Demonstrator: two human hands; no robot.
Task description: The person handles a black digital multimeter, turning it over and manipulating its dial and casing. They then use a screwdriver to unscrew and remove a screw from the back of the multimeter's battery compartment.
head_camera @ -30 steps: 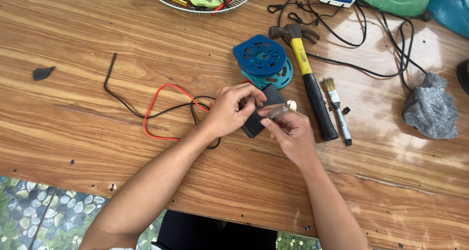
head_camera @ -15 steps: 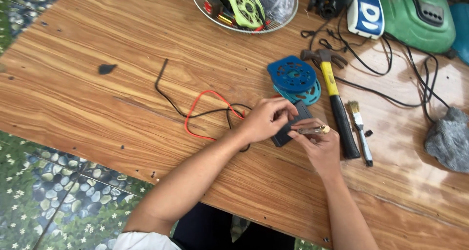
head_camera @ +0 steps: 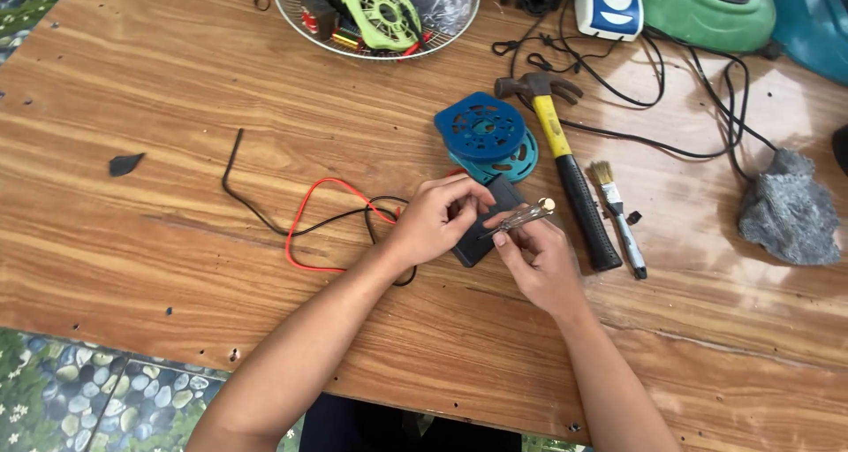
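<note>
My left hand point(head_camera: 437, 218) grips a small black box point(head_camera: 486, 231) that rests on the wooden table point(head_camera: 177, 266). A red wire point(head_camera: 305, 231) and a black wire point(head_camera: 265, 213) run from the box off to the left. My right hand point(head_camera: 539, 258) pinches a thin metal tool point(head_camera: 521, 218) with a pale round end, its tip laid against the box. Both hands meet over the box near the middle of the table.
Blue and teal round plastic parts point(head_camera: 490, 134) lie just behind the box. A hammer point(head_camera: 570, 174) and a small brush point(head_camera: 618, 213) lie to the right, with a grey rag point(head_camera: 791, 209), black cables point(head_camera: 671, 107) and a wire basket point(head_camera: 375, 15) of parts beyond.
The view has shifted, so the hands sit more centrally. My hands stay together on the black box and metal tool, with little movement between them.
</note>
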